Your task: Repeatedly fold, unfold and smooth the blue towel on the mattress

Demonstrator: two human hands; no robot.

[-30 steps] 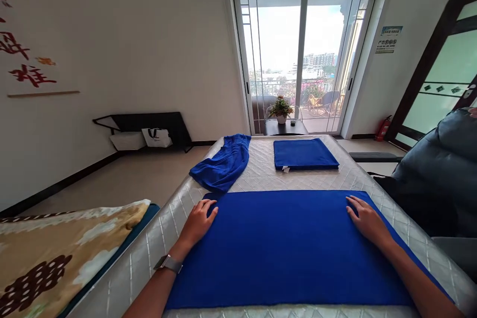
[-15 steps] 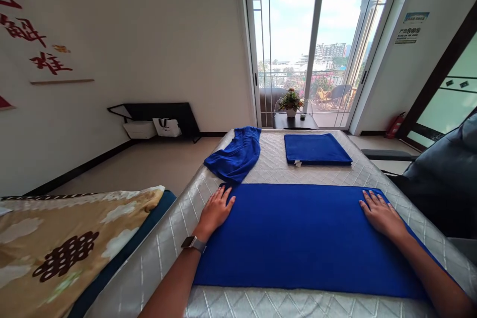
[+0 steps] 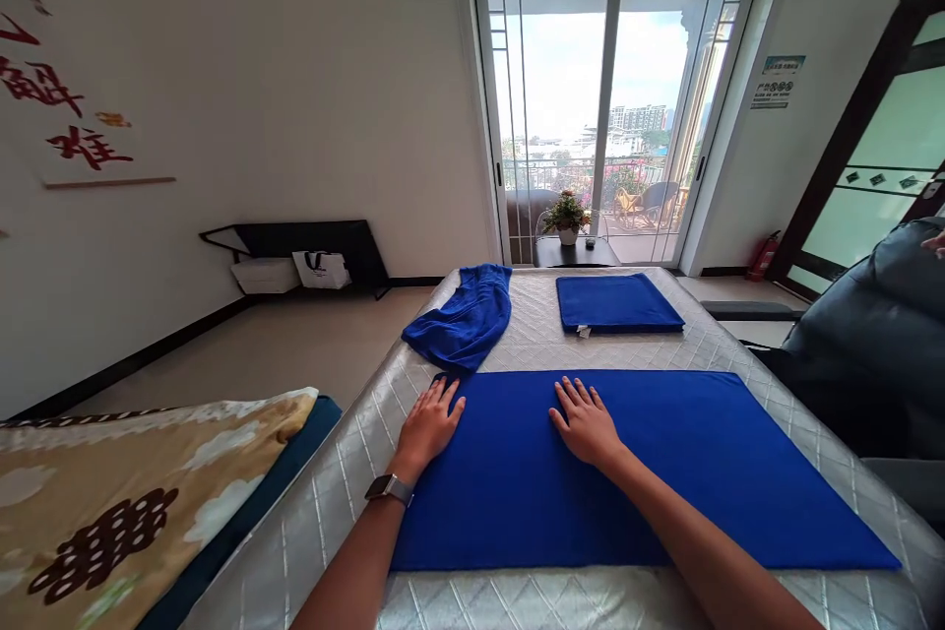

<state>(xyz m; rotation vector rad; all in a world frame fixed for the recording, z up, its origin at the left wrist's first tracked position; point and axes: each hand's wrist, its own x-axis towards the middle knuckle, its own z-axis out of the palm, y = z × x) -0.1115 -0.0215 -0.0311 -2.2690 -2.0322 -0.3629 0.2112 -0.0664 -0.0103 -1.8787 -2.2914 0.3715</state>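
Note:
A blue cloth (image 3: 502, 482) lies spread flat and smooth across the quilted white mattress (image 3: 346, 502). My left hand (image 3: 430, 423), with a watch on its wrist, rests palm down on the cloth's left far corner, fingers apart. Near the middle of the cloth's far half, my right hand (image 3: 589, 425) lies flat with its fingers spread. Just beyond my left hand is a crumpled blue cloth (image 3: 469, 320), its near end touching the spread one. Farther back on the right sits a neatly folded blue cloth (image 3: 616, 303) with a small white tag.
On the left is a patterned tan blanket (image 3: 169, 482) over a teal edge. A black padded chair (image 3: 871, 315) stands at the right, where part of another person's hand (image 3: 936, 244) shows. Beyond the mattress a small table holds a potted plant (image 3: 568, 221) before the sliding glass door.
My right hand has moved left, from the cloth's right far corner to near its middle. My left hand stays on the left corner. The view has tilted up slightly.

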